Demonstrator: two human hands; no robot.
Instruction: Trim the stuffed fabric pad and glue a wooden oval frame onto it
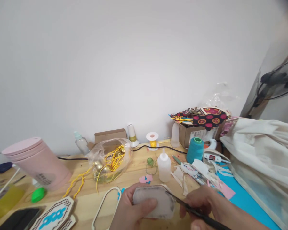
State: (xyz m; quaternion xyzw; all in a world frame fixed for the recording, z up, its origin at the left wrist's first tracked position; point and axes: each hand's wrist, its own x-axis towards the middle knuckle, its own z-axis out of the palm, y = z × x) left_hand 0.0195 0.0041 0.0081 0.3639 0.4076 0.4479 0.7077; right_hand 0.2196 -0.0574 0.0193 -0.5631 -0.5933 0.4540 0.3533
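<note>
My left hand [140,209] grips a flat greyish-white piece with rounded corners [163,202], its thumb lying across the face. Dark smudges run along the piece's edge. In my right hand [212,203] is a slim dark tool [190,209], its kind unclear; its thin tip reaches the upper right edge of the piece. Left of my left hand lies a pale rounded frame [107,198] with a bit of blue beside it. Just beyond the piece stands a white squeeze bottle [164,167], near a pink paper shape [145,179].
A plastic bag with yellow cord [115,163] and a pink bin [43,163] stand left. Patterned octagonal pieces [54,215] lie near a phone [20,218]. Rightward are a teal thread cone [195,151], paper scraps [199,167], a glue gun [214,157] and white cloth [266,150].
</note>
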